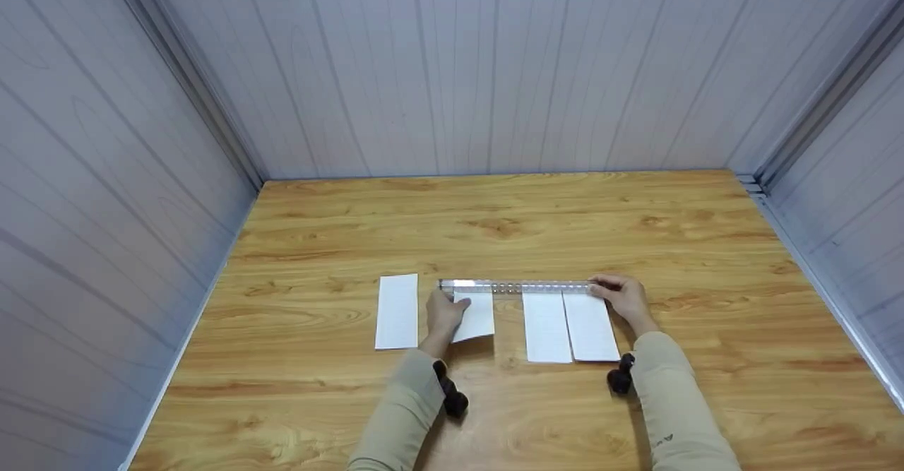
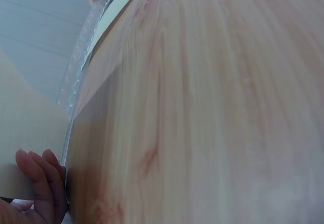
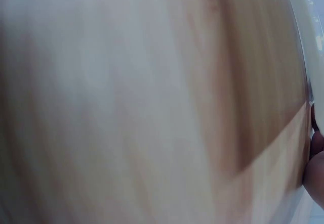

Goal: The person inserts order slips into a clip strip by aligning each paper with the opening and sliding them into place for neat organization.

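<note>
A long clear plastic strip (image 1: 505, 287) with a row of round marks stretches between both hands along the top edges of the white paper pieces. At its left end, my left hand (image 1: 443, 313) grips the strip together with a white paper piece (image 1: 479, 316), whose lower edge is raised off the table. The left wrist view shows curled fingers (image 2: 43, 181) against that paper. My right hand (image 1: 625, 300) pinches the strip's right end, above two paper pieces (image 1: 547, 326) lying side by side. Only a little of this hand (image 3: 316, 176) shows in the right wrist view.
Another white paper piece (image 1: 397, 312) lies to the left of my left hand. Everything rests on a wood-grain table (image 1: 494, 231), enclosed by pale panel walls (image 1: 459, 68) at the back and sides. A black wrist device (image 1: 452, 395) is on each forearm.
</note>
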The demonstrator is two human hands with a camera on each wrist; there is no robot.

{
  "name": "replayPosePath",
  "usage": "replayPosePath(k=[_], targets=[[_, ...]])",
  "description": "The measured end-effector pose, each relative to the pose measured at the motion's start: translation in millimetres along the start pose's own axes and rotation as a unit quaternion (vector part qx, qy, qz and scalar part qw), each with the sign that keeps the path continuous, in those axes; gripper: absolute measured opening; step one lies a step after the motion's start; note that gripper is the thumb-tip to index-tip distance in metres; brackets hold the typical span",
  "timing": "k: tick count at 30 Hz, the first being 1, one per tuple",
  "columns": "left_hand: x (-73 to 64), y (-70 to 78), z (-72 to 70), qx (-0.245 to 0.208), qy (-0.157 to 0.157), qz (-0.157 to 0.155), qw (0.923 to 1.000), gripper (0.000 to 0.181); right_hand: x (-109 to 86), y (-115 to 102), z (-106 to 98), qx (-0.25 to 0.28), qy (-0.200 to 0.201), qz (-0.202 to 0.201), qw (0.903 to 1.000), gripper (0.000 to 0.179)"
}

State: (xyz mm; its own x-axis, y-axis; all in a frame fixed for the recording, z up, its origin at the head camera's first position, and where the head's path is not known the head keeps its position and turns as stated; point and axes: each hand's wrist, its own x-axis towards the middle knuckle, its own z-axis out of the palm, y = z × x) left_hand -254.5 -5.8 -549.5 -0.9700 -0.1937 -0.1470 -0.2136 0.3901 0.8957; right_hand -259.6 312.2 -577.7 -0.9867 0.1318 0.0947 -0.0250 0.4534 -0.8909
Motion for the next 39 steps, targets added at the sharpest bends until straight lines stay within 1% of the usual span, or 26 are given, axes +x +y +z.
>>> replayPosePath(k=[7,11,12,13,15,16,18,19,20,21,23,24,25,27,28,30,31,32,33,34,36,37,39], targets=[[-1.0,0.1,2.2,-0.005,0.002,-0.005,1.0,0.04,-0.6,-0.7,0.1,-0.01,0.0,-0.002,0.9999,0.023],[0.8,-2.0,6.4,0.006,0.006,-0.015,0.9999,0.034,-0.9,-1.1,0.1,-0.002,-0.003,-0.001,1.0,0.022],[2.1,-4.5,7.8,0.006,0.007,-0.006,0.9999,0.032,-0.8,-1.2,0.0,-0.001,-0.002,0.001,1.0,0.021],[10.4,-17.7,15.3,-0.003,0.016,0.013,0.9998,0.033,-0.7,-1.1,-0.1,-0.001,-0.001,0.001,1.0,0.021],[26.9,-39.1,27.9,-0.004,0.015,0.018,0.9997,0.033,-0.7,-1.3,-0.4,-0.004,-0.002,0.0,1.0,0.021],[35.1,-51.8,35.5,0.002,0.015,0.026,0.9996,0.031,-0.5,-1.1,-0.5,-0.003,0.0,0.0,1.0,0.02],[58.0,-83.3,54.9,0.008,0.027,0.045,0.9986,0.032,-0.5,-1.2,-0.6,0.001,0.001,0.0,1.0,0.02],[67.9,-96.2,63.7,0.014,0.033,0.047,0.9983,0.033,-0.5,-1.1,-0.7,0.001,0.0,0.0,1.0,0.02],[69.3,-96.4,65.0,0.028,0.033,0.04,0.9983,0.033,-0.4,-1.1,-1.0,-0.001,-0.002,-0.002,1.0,0.021],[69.7,-99.4,67.0,0.025,0.042,0.056,0.9972,0.033,-0.3,-1.1,-1.2,0.0,-0.002,0.0,1.0,0.021],[59.0,-85.5,59.4,0.016,0.045,0.062,0.9969,0.036,-0.3,-1.2,-1.3,0.003,-0.002,0.005,1.0,0.021],[48.2,-70.9,51.0,0.012,0.037,0.058,0.9976,0.035,-0.2,-1.1,-1.3,0.003,-0.004,0.005,1.0,0.022],[34.7,-54.0,41.3,0.01,0.034,0.064,0.9973,0.035,-0.2,-1.1,-1.3,0.003,-0.006,0.004,1.0,0.022],[12.5,-23.8,24.2,-0.002,0.017,0.05,0.9986,0.027,-0.2,-0.9,-1.1,0.008,-0.004,0.006,0.9999,0.021],[3.4,-9.6,16.7,0.002,0.01,0.039,0.9992,0.022,-0.1,-0.8,-1.0,0.009,-0.004,0.004,0.9999,0.021],[-5.8,2.3,10.5,0.004,0.009,0.045,0.9989,0.019,0.2,-0.5,-1.1,0.01,-0.004,0.001,0.9999,0.02],[-6.9,4.9,9.2,0.003,0.005,0.039,0.9992,0.021,0.2,-0.2,-1.2,0.007,-0.005,-0.002,1.0,0.02],[-3.0,0.7,11.6,0.002,0.005,0.037,0.9993,0.028,0.3,-0.4,-1.2,0.008,-0.003,-0.002,1.0,0.019],[5.5,-12.1,19.0,-0.002,0.015,0.054,0.9984,0.03,0.3,-0.6,-1.2,0.008,-0.002,-0.003,1.0,0.019],[16.0,-24.9,25.7,0.002,0.01,0.057,0.9983,0.03,0.4,-0.6,-1.2,0.005,0.0,-0.005,1.0,0.018],[50.6,-67.8,51.7,0.016,0.018,0.063,0.9977,0.033,0.5,-0.7,-1.1,0.003,0.002,-0.009,1.0,0.018],[71.2,-93.0,66.7,0.02,0.022,0.066,0.9973,0.036,0.5,-0.7,-0.8,0.004,0.004,-0.011,0.9999,0.018],[116.5,-150.6,100.9,0.026,0.03,0.079,0.9961,0.043,0.5,-0.5,-0.4,0.006,0.005,-0.014,0.9999,0.018]])
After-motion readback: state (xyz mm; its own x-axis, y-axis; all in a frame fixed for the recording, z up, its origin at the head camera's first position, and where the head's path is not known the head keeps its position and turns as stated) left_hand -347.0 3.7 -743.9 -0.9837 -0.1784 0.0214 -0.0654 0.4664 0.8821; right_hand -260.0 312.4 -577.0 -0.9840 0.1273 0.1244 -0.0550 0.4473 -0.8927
